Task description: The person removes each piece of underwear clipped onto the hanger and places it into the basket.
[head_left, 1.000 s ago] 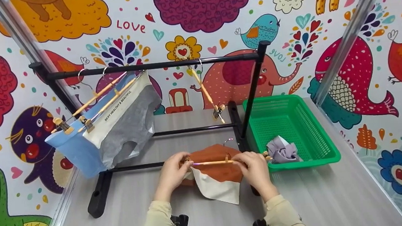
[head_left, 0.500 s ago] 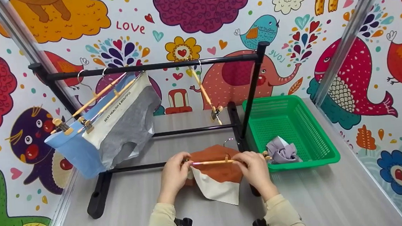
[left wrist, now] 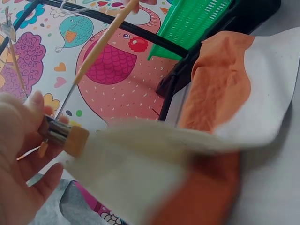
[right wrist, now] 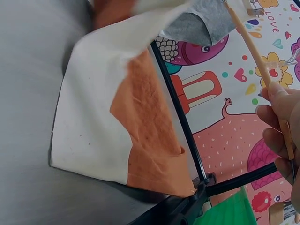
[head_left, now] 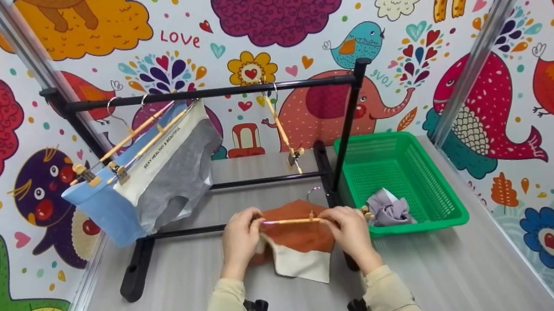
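Note:
In the head view, my left hand (head_left: 240, 240) and right hand (head_left: 349, 232) hold a wooden clip hanger (head_left: 288, 221) level over the table. The left wrist view shows the left thumb and fingers round the hanger's metal clip (left wrist: 61, 131), its wooden pad at the cream edge of an orange and cream garment (head_left: 300, 239). This garment droops below the bar, its lower part spread on the table. My right fingers curl round the bar towards its other end, as the right wrist view shows. The second clip (right wrist: 283, 213) sits beyond the right hand, apart from the cloth.
On the black rack (head_left: 210, 93) hang blue underpants (head_left: 104, 207), grey underpants (head_left: 182, 169) and a bare hanger (head_left: 279, 125). A green basket (head_left: 441, 175) at the right holds a crumpled mauve garment (head_left: 389, 208). The rack's feet (head_left: 134, 278) stand around the work spot.
My left hand has shifted slightly right, and the cream flap beside it hangs differently. The right hand stays nearly still on the bar. The bare hanger on the rack has swung slightly left.

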`<action>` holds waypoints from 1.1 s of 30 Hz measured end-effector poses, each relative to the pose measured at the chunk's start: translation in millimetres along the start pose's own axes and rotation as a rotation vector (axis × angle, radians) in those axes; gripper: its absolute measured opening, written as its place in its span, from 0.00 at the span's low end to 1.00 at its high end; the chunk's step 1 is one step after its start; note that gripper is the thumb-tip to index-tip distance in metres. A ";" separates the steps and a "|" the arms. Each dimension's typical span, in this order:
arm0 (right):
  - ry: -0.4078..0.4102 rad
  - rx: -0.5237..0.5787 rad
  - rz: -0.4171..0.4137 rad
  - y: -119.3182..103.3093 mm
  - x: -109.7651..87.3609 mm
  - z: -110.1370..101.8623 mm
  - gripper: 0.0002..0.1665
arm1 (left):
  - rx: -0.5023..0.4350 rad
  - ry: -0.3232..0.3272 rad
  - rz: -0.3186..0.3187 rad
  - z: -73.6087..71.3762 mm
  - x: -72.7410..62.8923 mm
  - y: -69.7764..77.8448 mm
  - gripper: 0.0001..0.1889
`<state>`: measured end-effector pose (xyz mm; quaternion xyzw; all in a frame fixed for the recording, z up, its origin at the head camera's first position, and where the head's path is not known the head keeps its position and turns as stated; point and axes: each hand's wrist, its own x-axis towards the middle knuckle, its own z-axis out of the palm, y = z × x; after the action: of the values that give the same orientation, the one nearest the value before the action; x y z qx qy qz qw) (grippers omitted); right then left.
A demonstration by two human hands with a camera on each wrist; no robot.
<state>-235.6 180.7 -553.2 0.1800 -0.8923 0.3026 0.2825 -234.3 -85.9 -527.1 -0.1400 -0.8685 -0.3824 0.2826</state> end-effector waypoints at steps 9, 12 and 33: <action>0.019 0.002 0.002 0.7 1.2 -0.2 0.06 | -0.005 0.001 0.050 0.4 -1.7 -0.2 0.09; 0.030 -0.002 -0.014 1.6 -0.3 0.2 0.07 | -0.002 0.002 0.058 1.4 -4.6 -0.5 0.10; 0.008 -0.012 -0.030 2.7 -4.0 0.9 0.07 | -0.009 -0.020 0.060 1.0 -12.4 -1.0 0.10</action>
<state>-234.1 182.8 -557.5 0.1906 -0.8901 0.2937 0.2919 -225.2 -86.2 -535.7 -0.1711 -0.8650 -0.3761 0.2848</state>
